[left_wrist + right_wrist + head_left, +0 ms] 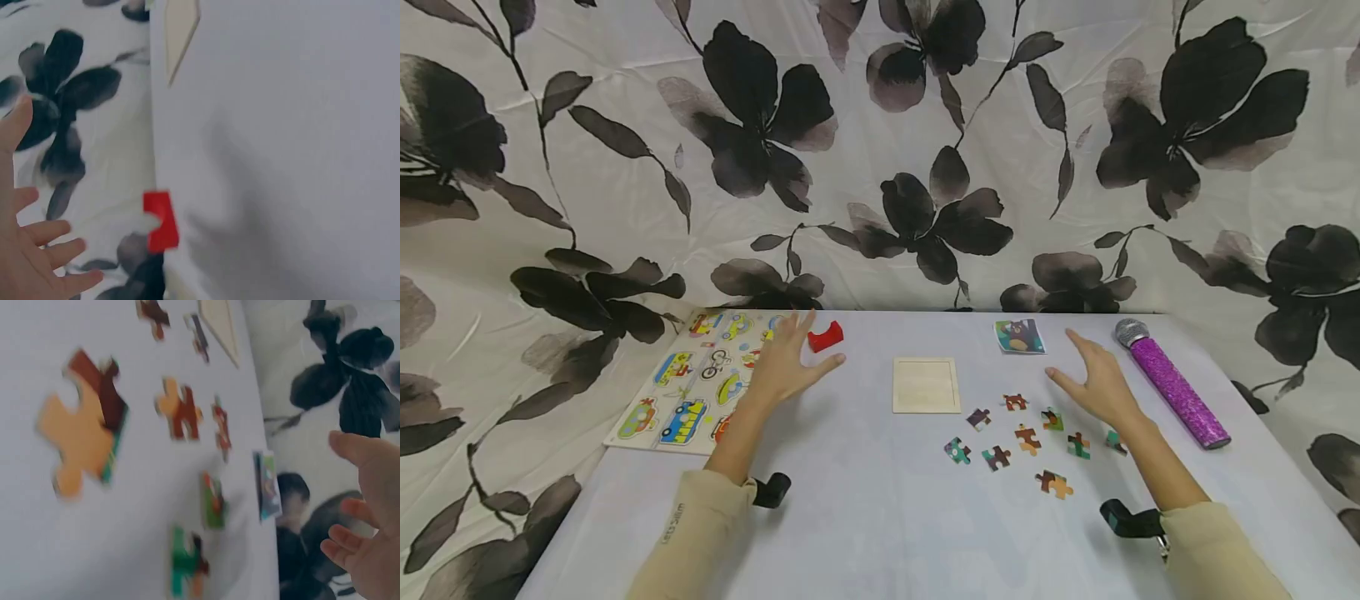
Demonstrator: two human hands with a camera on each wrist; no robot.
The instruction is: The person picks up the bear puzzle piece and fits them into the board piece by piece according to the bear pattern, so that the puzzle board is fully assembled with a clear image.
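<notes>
My left hand [784,364] hovers with spread fingers over the right edge of a vehicle picture board [658,400], holding nothing. Just beyond its thumb lies a small red notched piece [826,337], seen also in the left wrist view as a red block [162,222]. On the other side, my right hand [1099,382] is raised with fingers apart, nothing in its grasp. Several loose jigsaw pieces [1027,439] lie scattered to its left and below it. A square wooden puzzle tray [927,386] sits at the table's middle, between the hands.
A small picture card [1020,336] lies near the table's back edge. At the far right rests a glittery purple microphone [1180,383]. A flower-printed cloth [910,150] hangs behind the white table [865,517]. Wrist cameras [1131,521] are worn on both arms.
</notes>
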